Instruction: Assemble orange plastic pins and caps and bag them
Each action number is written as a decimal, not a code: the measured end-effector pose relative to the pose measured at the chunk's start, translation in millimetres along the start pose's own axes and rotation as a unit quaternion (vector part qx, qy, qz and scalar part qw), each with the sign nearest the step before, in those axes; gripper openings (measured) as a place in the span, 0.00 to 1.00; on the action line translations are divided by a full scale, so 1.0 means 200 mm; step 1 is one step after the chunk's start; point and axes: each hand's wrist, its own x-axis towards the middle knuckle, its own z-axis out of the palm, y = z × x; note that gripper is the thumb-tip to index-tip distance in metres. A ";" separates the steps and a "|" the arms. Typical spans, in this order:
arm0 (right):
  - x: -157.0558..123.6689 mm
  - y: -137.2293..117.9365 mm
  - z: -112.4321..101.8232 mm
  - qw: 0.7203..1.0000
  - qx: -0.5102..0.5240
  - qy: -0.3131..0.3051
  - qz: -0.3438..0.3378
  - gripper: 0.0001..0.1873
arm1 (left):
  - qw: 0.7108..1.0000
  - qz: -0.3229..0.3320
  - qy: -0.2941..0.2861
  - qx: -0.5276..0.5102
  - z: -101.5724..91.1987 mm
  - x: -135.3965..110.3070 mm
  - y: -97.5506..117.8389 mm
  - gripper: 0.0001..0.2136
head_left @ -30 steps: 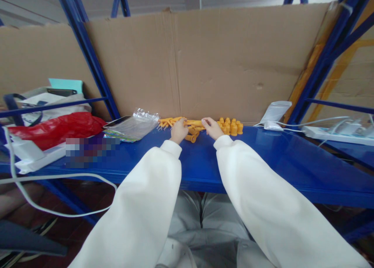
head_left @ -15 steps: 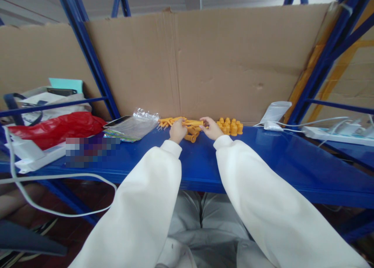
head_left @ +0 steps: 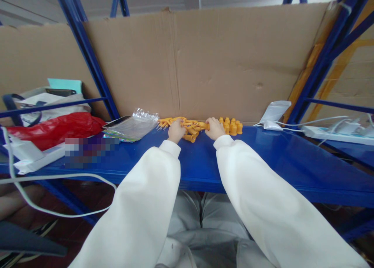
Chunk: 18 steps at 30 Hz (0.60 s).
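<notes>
My left hand [head_left: 176, 131] is closed around the left part of an orange-yellow plastic piece, its fingers curled over it. My right hand [head_left: 215, 128] grips the right end of what looks like the same long piece [head_left: 201, 125], just above the blue shelf. Between and below the hands lie orange tubes with flared, hollow ends [head_left: 191, 137]. Thin, branching orange pieces [head_left: 165, 122] with small metal-looking bits lie left of my left hand. Right of my right hand, several orange cup-like pieces [head_left: 233, 126] stand together. My fingers hide part of the held piece.
Left of the orange pieces lie a clear plastic bag [head_left: 140, 125] and a dark flat device [head_left: 117, 121]. Farther left are a red plastic bag [head_left: 58, 129] and a white power strip [head_left: 43, 160]. A cardboard sheet [head_left: 216, 65] stands behind; another power strip [head_left: 336, 134] sits right.
My right hand has moved slightly right, and its fingers have closed on the end of the orange piece. My left hand has shifted very slightly left.
</notes>
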 end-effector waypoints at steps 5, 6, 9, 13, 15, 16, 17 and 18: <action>-0.03 -0.05 -0.06 0.997 -0.022 -0.045 0.057 0.16 | 1.000 -0.003 0.003 -0.002 0.02 0.01 0.00 0.18; -0.04 -0.05 -0.08 0.996 -0.023 -0.047 0.069 0.16 | 1.000 -0.002 0.004 -0.005 0.02 0.01 0.00 0.18; -0.05 -0.07 -0.11 0.991 -0.020 -0.060 0.120 0.19 | 1.000 0.002 0.002 -0.012 0.02 0.01 -0.01 0.19; -0.05 -0.06 -0.13 0.980 -0.010 -0.092 0.179 0.25 | 1.000 0.003 0.002 -0.015 0.02 0.01 -0.01 0.19; -0.05 -0.05 -0.13 0.978 -0.007 -0.109 0.180 0.27 | 1.000 0.003 0.003 -0.018 0.02 0.01 -0.01 0.18; -0.05 -0.05 -0.12 0.977 -0.009 -0.118 0.178 0.27 | 1.000 0.004 0.003 -0.020 0.02 0.01 -0.01 0.18; -0.05 -0.05 -0.12 0.976 -0.012 -0.126 0.176 0.27 | 1.000 0.006 0.002 -0.022 0.02 0.01 -0.01 0.18; -0.05 -0.05 -0.12 0.976 -0.018 -0.131 0.176 0.26 | 1.000 0.008 0.001 -0.024 0.02 0.02 -0.01 0.17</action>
